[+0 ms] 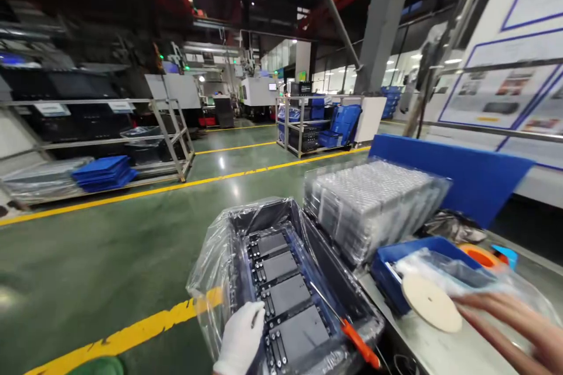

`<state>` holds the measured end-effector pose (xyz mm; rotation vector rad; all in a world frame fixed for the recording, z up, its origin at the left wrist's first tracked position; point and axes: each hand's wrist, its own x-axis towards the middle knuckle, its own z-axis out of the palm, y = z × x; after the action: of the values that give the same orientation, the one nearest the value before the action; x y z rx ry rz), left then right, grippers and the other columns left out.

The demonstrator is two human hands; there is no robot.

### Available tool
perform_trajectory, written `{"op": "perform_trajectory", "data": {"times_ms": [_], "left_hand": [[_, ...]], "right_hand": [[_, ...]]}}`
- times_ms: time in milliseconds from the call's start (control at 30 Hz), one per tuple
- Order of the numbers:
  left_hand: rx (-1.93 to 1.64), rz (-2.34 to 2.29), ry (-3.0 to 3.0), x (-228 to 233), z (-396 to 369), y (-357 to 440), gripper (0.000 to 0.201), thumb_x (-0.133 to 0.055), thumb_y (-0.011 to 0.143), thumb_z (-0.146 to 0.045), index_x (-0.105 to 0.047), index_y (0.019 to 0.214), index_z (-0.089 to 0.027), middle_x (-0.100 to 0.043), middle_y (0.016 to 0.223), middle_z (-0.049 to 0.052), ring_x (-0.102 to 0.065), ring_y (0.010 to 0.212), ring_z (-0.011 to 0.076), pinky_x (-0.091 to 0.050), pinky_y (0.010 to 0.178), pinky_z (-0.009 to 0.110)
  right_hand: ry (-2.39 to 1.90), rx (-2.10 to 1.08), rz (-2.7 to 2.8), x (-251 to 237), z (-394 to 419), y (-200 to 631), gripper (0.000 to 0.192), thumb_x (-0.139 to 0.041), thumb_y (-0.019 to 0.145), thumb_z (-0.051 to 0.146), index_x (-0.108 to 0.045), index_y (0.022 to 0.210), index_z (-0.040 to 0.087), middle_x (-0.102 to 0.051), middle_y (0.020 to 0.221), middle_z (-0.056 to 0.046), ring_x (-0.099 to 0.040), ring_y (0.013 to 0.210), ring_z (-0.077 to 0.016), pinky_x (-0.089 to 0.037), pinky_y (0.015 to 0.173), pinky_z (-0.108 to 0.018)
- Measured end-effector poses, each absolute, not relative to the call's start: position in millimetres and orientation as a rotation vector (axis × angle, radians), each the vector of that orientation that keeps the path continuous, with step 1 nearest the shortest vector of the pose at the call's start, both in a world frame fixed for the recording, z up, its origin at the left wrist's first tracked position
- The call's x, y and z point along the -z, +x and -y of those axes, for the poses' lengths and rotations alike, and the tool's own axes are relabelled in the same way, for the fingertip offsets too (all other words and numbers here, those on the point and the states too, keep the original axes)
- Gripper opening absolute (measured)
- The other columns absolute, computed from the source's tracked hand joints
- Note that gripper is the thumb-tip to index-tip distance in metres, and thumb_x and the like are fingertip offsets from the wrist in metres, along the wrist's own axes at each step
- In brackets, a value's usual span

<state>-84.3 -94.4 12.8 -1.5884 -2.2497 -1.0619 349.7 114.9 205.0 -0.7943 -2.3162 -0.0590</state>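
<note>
- Left hand (pixel 241 337), gloved, fingers flat and open, rests on the near edge of the lined crate (pixel 328 272), steadying it.
- Dark parts (pixel 285 295) lie in a row inside.
- Orange-handled tool (pixel 357 344) leans on the crate rim.
- Right hand (pixel 519 322), blurred, reaches over the blue tray (pixel 387 258); grip unclear.

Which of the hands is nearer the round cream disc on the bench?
Right. The bare right hand reaches in just beside the round cream disc, fingertips nearly touching it. The gloved left hand rests on the bag-lined black bin, farther left.
</note>
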Motion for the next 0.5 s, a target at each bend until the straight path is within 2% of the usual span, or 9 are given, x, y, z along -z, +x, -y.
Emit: {"op": "perform_trajectory", "data": {"times_ms": [33,133,167,233,300,367,500], "left_hand": [[1.0,2.198,-1.601,-7,95,-84,0.036,-0.046,0.096,-0.02,-0.082,0.088,-0.023,-0.083,0.085,0.001,-0.081,0.076,0.0198,-0.067,0.073,0.029],[0.867,2.155,-1.62,10,95,-83,0.031,-0.053,0.097,-0.014,-0.08,0.09,-0.025,-0.082,0.086,-0.003,-0.08,0.076,0.0161,-0.064,0.073,0.023],[0.847,2.18,-1.617,15,95,-81,0.03,-0.054,0.097,-0.013,-0.08,0.091,-0.026,-0.082,0.086,-0.003,-0.08,0.077,0.0156,-0.063,0.074,0.022],[0.822,2.267,-1.578,22,95,-78,0.031,-0.054,0.097,-0.011,-0.081,0.092,-0.027,-0.082,0.087,-0.004,-0.08,0.08,0.0163,-0.062,0.079,0.023],[0.793,2.39,-1.556,22,93,-73,0.036,-0.05,0.098,-0.01,-0.081,0.092,-0.027,-0.081,0.089,-0.003,-0.079,0.085,0.018,-0.061,0.083,0.026],[0.738,2.566,-1.584,17,91,-68,0.04,-0.046,0.099,-0.011,-0.081,0.094,-0.028,-0.081,0.092,-0.001,-0.079,0.09,0.0199,-0.059,0.086,0.028],[0.604,2.893,-1.606,3,85,-60,0.043,-0.042,0.099,-0.012,-0.082,0.1,-0.028,-0.081,0.102,0.004,-0.077,0.102,0.0235,-0.056,0.092,0.031]], "right_hand": [[-0.769,0.052,2.378,-213,-133,326,0.061,-0.041,0.109,0.074,-0.079,0.093,0.03,-0.079,0.092,-0.006,-0.076,0.078,-0.0236,-0.061,0.066,-0.035],[-0.944,0.094,2.418,-227,-188,252,0.052,-0.049,0.108,0.064,-0.079,0.104,0.022,-0.079,0.109,-0.012,-0.074,0.104,-0.032,-0.06,0.094,-0.048],[-1.022,0.1,2.434,-228,-203,232,0.044,-0.057,0.107,0.059,-0.078,0.105,0.021,-0.078,0.112,-0.012,-0.073,0.109,-0.0317,-0.057,0.1,-0.051],[-1.179,0.071,2.486,-229,-223,203,0.033,-0.069,0.106,0.05,-0.074,0.093,0.019,-0.077,0.099,-0.006,-0.073,0.102,-0.0268,-0.053,0.106,-0.052],[-1.339,0.016,2.521,-232,-233,190,0.034,-0.073,0.107,0.041,-0.069,0.081,0.02,-0.073,0.082,0.001,-0.073,0.086,-0.0207,-0.057,0.099,-0.045],[-1.491,-0.016,2.503,-240,-238,188,0.037,-0.068,0.111,0.037,-0.068,0.078,0.02,-0.068,0.074,0.003,-0.07,0.072,-0.017,-0.06,0.083,-0.036],[-1.619,0.023,2.386,-276,-260,187,0.043,-0.061,0.115,0.035,-0.066,0.075,0.02,-0.059,0.063,0.006,-0.059,0.054,-0.0114,-0.051,0.058,-0.024]]}}
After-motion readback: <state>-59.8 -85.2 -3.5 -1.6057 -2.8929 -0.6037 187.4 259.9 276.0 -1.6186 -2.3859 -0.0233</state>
